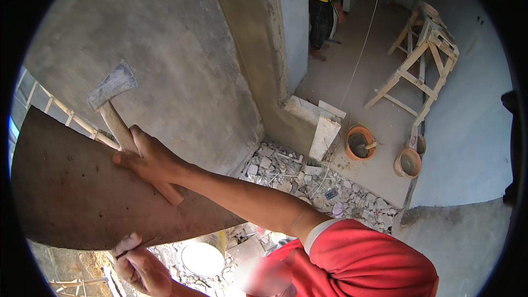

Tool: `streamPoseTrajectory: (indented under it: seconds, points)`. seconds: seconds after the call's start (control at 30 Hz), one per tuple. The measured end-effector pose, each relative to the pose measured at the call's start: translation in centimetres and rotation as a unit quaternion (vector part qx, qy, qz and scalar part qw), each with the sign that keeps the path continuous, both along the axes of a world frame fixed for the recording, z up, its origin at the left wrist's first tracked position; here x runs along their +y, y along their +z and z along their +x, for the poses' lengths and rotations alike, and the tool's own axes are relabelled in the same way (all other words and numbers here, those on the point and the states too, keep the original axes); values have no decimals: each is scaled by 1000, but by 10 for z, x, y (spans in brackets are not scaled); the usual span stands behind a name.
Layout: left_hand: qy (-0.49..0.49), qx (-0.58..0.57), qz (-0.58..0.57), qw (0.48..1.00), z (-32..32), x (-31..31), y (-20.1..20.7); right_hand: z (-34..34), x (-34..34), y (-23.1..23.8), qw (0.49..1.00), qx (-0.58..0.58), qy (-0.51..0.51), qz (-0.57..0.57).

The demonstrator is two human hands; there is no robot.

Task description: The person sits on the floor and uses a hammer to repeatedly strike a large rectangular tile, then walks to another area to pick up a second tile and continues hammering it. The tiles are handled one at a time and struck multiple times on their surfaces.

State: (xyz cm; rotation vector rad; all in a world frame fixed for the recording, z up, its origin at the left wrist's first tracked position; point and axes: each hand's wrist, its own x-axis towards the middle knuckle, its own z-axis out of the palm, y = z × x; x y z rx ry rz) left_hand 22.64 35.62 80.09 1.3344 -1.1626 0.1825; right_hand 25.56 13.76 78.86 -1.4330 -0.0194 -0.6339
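The person's right hand [144, 157] is closed around the wooden handle of a hatchet [117, 118], its metal head raised in front of the grey wall [159, 49]. Below, beside the lower edge of a brown board [71, 181], the left hand [144, 269] pinches a thin, nail-like piece [149, 241] between thumb and fingers.

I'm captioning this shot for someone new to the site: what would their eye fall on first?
First, the hatchet gripped in the right hand, left of centre, before a brown board and a grey wall. Next, the red sleeve at lower right. Then the pale rubble strewn near the middle.
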Motion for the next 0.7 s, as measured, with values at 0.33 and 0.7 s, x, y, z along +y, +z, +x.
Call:
streamPoseTrajectory:
  seconds: [0.33, 0.7]
  points:
    - [225, 39, 29, 973, -7, -28, 7, -72, 29, -10, 989, -114, 90, -6]
    - [206, 81, 11, 975, -9, -89, 4, -71, -28, 0, 938, -178, 262, 141]
